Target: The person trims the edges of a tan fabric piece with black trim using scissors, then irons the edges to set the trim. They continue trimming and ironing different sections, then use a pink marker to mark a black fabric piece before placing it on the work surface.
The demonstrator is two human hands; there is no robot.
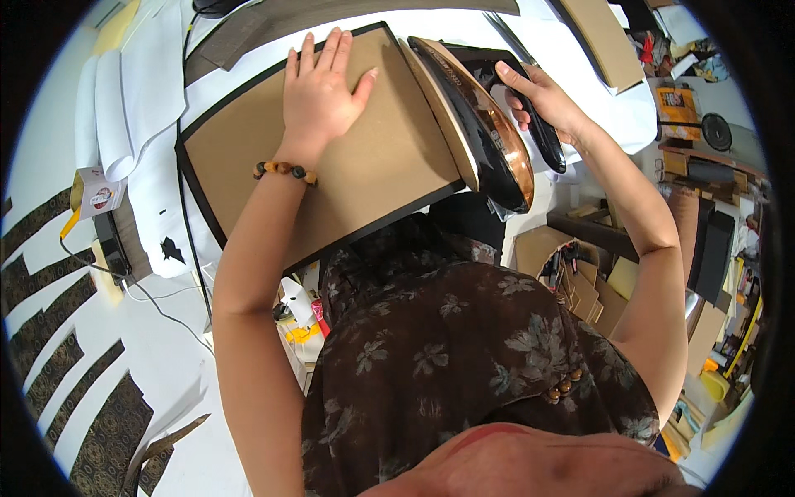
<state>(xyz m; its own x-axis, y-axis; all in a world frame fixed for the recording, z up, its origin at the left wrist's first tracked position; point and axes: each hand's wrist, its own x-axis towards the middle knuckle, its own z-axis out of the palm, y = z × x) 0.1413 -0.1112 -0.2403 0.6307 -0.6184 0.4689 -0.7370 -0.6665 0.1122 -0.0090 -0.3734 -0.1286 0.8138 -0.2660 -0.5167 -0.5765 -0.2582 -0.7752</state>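
Left hand (321,91) flattens the cardboard panel (331,157) (black-edged); right hand (542,99) grips the iron (489,124).

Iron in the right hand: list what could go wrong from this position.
1. The iron is tilted on edge at the right side of the brown board; the right hand grips only its black handle, so it might tip or slide off.
2. The left hand lies flat on the board, close to the iron; a sideways sweep could reach the fingers.
3. The board's near edge overhangs the white table, so pressure there might tilt it.
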